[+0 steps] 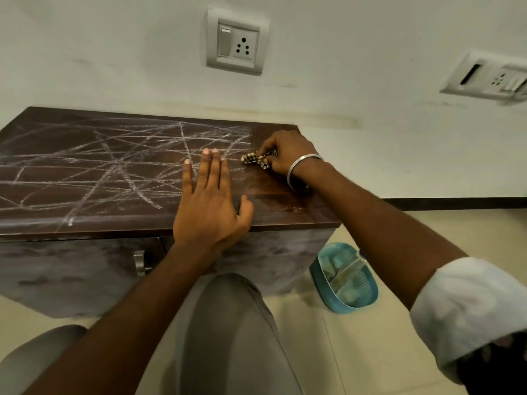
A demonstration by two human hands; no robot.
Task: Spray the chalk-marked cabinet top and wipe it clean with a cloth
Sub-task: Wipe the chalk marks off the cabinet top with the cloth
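The dark wooden cabinet top (85, 166) is covered with crossing white chalk lines over its left and middle parts. Its right end looks wet and free of chalk. My left hand (209, 201) lies flat on the top near the front edge, fingers spread, holding nothing. My right hand (285, 155) sits at the right end of the top, fingers closed on a small bunched patterned cloth (255, 160) that it presses against the surface. A spray bottle (350, 266) lies in a blue basket on the floor to the right.
The blue basket (322, 283) stands on the tiled floor beside the cabinet's right side. A socket plate (236, 41) is on the wall above, another (490, 78) further right. A cabinet door handle (139, 262) shows below the top. My knees are below.
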